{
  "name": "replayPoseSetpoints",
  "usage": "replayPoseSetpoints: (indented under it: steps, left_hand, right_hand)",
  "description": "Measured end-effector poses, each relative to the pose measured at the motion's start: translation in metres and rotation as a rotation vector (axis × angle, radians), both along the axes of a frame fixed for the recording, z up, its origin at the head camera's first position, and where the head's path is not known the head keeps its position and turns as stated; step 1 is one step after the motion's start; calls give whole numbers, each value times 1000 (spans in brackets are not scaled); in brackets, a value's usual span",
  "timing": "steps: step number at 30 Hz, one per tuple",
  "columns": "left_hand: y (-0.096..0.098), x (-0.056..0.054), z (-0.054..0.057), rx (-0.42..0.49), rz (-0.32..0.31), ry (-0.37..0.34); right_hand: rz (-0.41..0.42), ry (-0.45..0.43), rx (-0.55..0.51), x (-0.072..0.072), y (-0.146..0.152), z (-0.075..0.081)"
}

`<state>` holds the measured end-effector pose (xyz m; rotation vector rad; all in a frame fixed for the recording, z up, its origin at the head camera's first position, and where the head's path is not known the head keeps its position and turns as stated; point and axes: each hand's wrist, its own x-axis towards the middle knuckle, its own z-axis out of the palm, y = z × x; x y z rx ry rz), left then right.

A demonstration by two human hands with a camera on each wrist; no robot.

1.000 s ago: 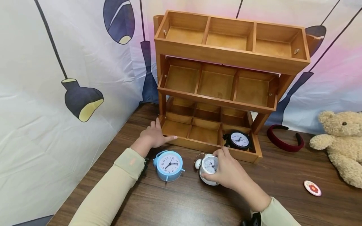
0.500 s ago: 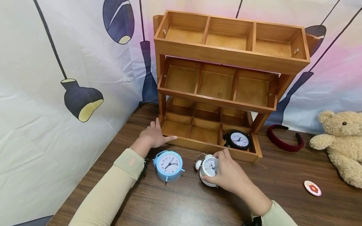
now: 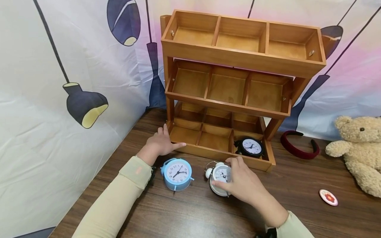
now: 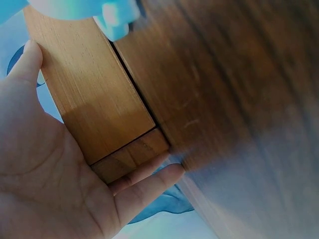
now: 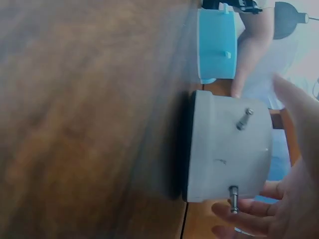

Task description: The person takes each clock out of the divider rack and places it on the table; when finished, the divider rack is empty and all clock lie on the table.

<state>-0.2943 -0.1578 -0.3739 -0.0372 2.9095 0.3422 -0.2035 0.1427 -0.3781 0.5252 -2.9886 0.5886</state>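
Plainly, only the right wrist view reveals the gap between the thumb of the right hand [image 3: 245,182] and the white clock [image 5: 224,154] on the table [image 3: 184,215], fingers spread around it; the left hand [image 3: 160,144], spread likewise, touches the wooden rack [image 3: 238,58]. Three clocks show: this white one, a blue clock [image 3: 177,174] near it, a black clock [image 3: 252,147] inside the rack.

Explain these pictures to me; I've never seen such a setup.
There is no machine here: a person works bare-handed, each hand being a grip. The wide view comes from a head camera; the smaller two, from wrist cameras. The left grip touches a wooden rack. The right grip is around a white clock on the table; whether it grasps it is unclear. Also on the table: a blue clock, red headband, round badge and teddy bear; a black clock lies in the rack.
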Motion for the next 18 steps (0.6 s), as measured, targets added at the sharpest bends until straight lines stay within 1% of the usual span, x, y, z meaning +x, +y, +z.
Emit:
replayPoseSetpoints:
  steps: [2,5,7,9,13,18]
  left_hand:
    - [0,0,0,1,1,-2]
    - [0,1,1,2,1,-6]
    - [0,1,1,0,1,-4]
    - [-1,1,0,-2,1,-1]
    - [-1,1,0,0,1,4]
    - [-1,0,0,4,-2,2]
  right_hand:
    - [-5,21,-17,-2,3,3]
    - [-7,93,-35,-7,6,6]
    - [-13,143,-33,-12,9,8]
    - [-21,175,-14,-17,12,8]
    - [-44,162,19,-31,21,9]
    - [-65,115,29,-49,31,11]
